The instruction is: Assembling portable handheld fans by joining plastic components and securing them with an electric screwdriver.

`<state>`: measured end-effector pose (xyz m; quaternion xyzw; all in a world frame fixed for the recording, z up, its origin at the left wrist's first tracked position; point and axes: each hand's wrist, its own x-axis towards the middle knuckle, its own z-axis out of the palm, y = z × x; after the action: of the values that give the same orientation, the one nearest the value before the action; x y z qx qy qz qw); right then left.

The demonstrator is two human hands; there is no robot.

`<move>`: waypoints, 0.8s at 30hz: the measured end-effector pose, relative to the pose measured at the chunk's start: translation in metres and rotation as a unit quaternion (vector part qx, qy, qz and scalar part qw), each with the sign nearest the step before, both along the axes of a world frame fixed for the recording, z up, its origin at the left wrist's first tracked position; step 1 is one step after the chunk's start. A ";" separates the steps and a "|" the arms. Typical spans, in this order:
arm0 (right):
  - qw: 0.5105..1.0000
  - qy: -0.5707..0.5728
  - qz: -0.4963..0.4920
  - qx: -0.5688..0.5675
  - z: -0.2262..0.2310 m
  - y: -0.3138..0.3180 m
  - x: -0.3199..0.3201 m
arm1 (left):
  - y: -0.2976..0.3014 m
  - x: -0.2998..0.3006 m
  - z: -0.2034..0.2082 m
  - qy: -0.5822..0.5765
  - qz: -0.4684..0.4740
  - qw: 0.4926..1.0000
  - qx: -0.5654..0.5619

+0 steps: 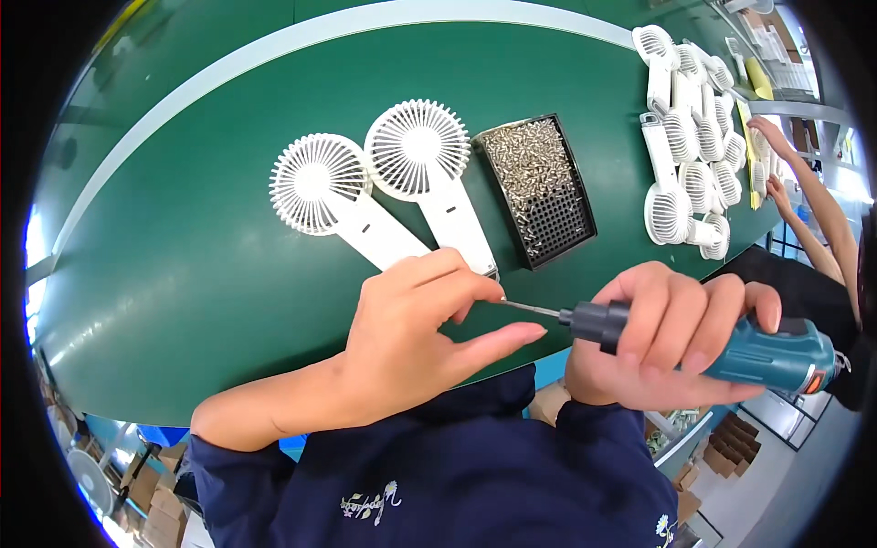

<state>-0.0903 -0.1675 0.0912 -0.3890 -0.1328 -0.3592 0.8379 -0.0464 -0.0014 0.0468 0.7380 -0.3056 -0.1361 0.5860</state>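
Note:
My right hand is wrapped round a teal and black electric screwdriver, held level with its thin bit pointing left. The bit's tip meets my left index fingertip, and a tiny screw seems to sit there, too small to be sure. My left hand has its thumb and index finger spread apart, while its other fingers are partly hidden. Just beyond it lie two white handheld fans, a left fan and a right fan, grilles away from me. The left hand overlaps their handle ends; whether it touches them I cannot tell.
A black tray of small metal screws stands right of the fans on the green table. Many more white fans lie grouped at the far right. Beyond them, another person's hands reach beside a yellow strip.

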 end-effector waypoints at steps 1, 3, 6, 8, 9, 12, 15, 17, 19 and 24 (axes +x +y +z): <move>1.000 -0.002 0.002 0.001 -0.002 0.004 0.000 | 0.002 -0.001 -0.001 -0.002 0.002 1.000 0.001; 0.999 -0.011 0.028 -0.021 -0.006 0.010 -0.001 | 0.005 -0.004 -0.004 0.023 0.022 0.999 -0.006; 0.999 -0.005 0.041 -0.004 -0.005 0.012 -0.004 | 0.011 -0.007 -0.009 0.041 0.003 0.999 -0.028; 0.999 -0.006 0.050 -0.004 -0.002 0.009 -0.006 | 0.013 -0.005 -0.012 0.013 0.002 0.999 -0.036; 0.999 0.002 0.047 0.004 -0.002 0.007 -0.008 | 0.014 -0.004 -0.014 -0.015 0.004 0.999 -0.041; 0.998 0.006 0.067 0.008 -0.008 -0.001 -0.016 | 0.015 -0.003 -0.019 -0.089 -0.008 0.994 -0.070; 0.993 0.046 0.104 0.022 -0.011 0.001 -0.018 | 0.018 -0.003 -0.023 -0.121 -0.034 0.989 -0.073; 0.992 0.055 0.111 0.019 -0.012 0.001 -0.019 | 0.018 -0.004 -0.027 -0.129 -0.042 0.988 -0.078; 0.991 0.064 0.119 0.016 -0.013 0.000 -0.020 | 0.017 -0.005 -0.031 -0.137 -0.050 0.986 -0.082; 0.992 0.046 0.116 0.027 -0.010 0.000 -0.023 | 0.017 0.000 -0.029 -0.184 -0.082 0.976 -0.081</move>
<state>-0.1132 -0.1676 0.0812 -0.3640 -0.1285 -0.2446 0.8895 -0.0465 0.0156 0.0175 0.6726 -0.4780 -0.0202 0.5646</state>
